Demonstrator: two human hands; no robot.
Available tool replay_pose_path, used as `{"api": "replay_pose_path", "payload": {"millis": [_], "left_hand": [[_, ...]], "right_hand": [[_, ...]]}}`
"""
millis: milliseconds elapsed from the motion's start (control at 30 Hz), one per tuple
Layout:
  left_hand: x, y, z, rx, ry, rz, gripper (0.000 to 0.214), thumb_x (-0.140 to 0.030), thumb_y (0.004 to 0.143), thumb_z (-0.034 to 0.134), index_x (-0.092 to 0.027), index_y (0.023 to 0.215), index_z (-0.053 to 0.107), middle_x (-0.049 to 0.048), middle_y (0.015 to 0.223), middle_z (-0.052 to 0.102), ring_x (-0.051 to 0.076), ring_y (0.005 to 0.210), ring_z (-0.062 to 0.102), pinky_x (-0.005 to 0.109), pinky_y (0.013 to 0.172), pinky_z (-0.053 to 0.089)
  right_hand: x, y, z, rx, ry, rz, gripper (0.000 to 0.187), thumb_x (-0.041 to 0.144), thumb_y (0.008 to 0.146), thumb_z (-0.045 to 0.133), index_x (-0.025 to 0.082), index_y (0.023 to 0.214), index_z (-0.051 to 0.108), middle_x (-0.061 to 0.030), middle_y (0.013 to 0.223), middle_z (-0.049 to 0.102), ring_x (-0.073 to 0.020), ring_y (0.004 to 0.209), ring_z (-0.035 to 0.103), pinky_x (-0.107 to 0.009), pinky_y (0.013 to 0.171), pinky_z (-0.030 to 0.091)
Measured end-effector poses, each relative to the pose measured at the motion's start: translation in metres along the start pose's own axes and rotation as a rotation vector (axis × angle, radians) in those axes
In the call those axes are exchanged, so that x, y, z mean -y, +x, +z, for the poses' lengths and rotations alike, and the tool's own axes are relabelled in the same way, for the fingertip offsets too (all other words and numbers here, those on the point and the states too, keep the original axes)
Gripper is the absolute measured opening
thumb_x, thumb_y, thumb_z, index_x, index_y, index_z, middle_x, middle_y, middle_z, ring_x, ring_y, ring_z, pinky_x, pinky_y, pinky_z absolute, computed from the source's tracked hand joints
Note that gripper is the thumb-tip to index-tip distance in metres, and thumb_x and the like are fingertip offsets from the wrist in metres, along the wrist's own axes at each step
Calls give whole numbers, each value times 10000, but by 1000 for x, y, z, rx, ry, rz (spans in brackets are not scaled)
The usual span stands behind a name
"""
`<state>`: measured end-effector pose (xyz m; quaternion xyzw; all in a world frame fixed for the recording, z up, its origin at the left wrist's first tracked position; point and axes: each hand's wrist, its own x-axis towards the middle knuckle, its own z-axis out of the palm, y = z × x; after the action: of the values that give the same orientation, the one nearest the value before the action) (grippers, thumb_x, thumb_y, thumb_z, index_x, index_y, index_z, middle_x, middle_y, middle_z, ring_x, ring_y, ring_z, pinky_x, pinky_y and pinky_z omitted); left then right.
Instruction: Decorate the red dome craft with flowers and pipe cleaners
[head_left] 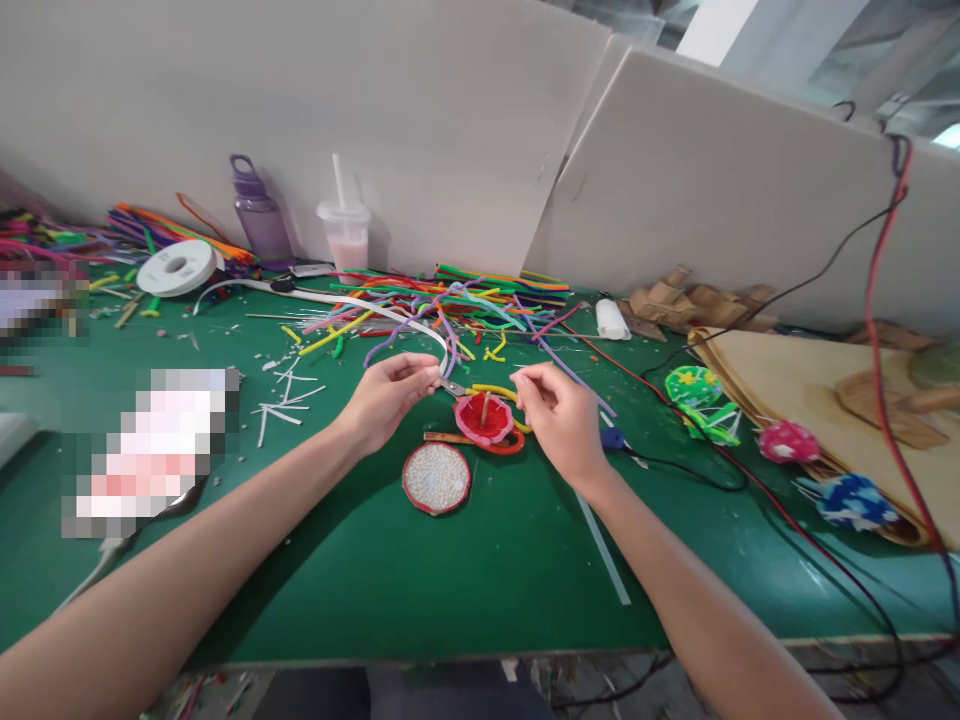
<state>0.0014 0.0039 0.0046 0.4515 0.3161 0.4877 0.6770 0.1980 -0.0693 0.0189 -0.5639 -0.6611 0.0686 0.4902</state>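
My left hand (394, 400) pinches a narrow white strip (390, 305), which curves back toward a white spool (178, 268). My right hand (559, 415) is closed, thumb against fingertips; whatever thin thing may be in that pinch is too small to name. Between my hands lies a red cup-shaped craft piece (472, 425) with a pink fuzzy rim and a short stick upright in its middle. Around it show cutting pliers (452, 387), partly hidden, and yellow and orange-red handles. Closer to me sits a round red-edged dish of white beads (436, 480).
Behind my hands is a heap of coloured pipe cleaners (480, 310). A purple bottle (262, 215) and a lidded cup with straw (345, 235) stand near the grey partition. Small patterned umbrellas (787, 440), a blue-handled tool (613, 438) and loose cables lie to the right.
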Motion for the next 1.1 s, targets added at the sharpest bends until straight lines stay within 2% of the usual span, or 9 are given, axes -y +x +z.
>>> {"api": "replay_pose_path", "payload": {"millis": [167,300,367,433,533,633,800,967,1100], "left_hand": [[-1,3,-3,-43,56,-3,246,-228,641,776,-125,842,677,-15,670,604,58,591,544,195,606,437],[2,4,-6,-61,166,-21,280,-221,601,792,-128,842,686,9,706,636,86,626,558,230,634,444],[3,5,-7,-61,193,7,326,-185,556,810,-131,854,691,41,818,676,128,770,607,261,750,460],[3,5,-7,-42,177,36,344,-190,554,812,-134,872,694,53,873,682,151,850,614,281,812,456],[0,2,-4,6,136,31,307,-260,620,785,-146,890,694,30,798,662,111,713,588,256,712,462],[-2,-3,1,95,147,-5,270,-303,669,754,-155,889,709,18,740,636,65,565,498,215,561,415],[-2,-13,8,217,176,-86,246,-308,696,736,-143,878,739,46,752,654,88,618,519,233,611,435],[-4,-20,12,359,84,-134,187,-272,728,718,-115,828,732,49,727,641,93,646,537,226,654,442],[-7,-21,11,368,-86,-184,160,-243,751,693,-106,831,710,42,710,612,95,652,545,222,655,452]], "right_hand": [[0,-3,6,191,-86,-159,264,203,880,498,212,1120,609,-48,915,638,-163,783,581,-314,757,463],[1,-5,10,219,-64,-193,146,168,852,541,211,916,664,-42,882,665,-185,875,586,-326,794,452],[2,-5,9,174,27,-92,87,189,827,579,202,808,662,-29,812,675,-166,770,595,-303,714,456],[4,-2,6,131,206,90,56,237,783,637,190,759,656,-20,752,673,-142,666,584,-280,628,446],[5,2,2,85,560,379,145,282,697,719,176,686,621,5,625,637,-101,535,531,-229,489,375],[6,6,2,73,880,538,218,266,614,775,174,605,577,15,578,622,-85,516,525,-205,449,331],[11,4,11,113,1192,609,230,184,557,805,181,579,576,25,627,628,-107,634,590,-205,533,404],[23,-3,22,141,1249,565,218,162,570,800,200,723,648,24,716,625,-102,654,544,-234,600,416],[23,-5,27,121,1169,526,296,131,524,814,210,765,662,48,698,584,-81,605,460,-219,573,380]]}}
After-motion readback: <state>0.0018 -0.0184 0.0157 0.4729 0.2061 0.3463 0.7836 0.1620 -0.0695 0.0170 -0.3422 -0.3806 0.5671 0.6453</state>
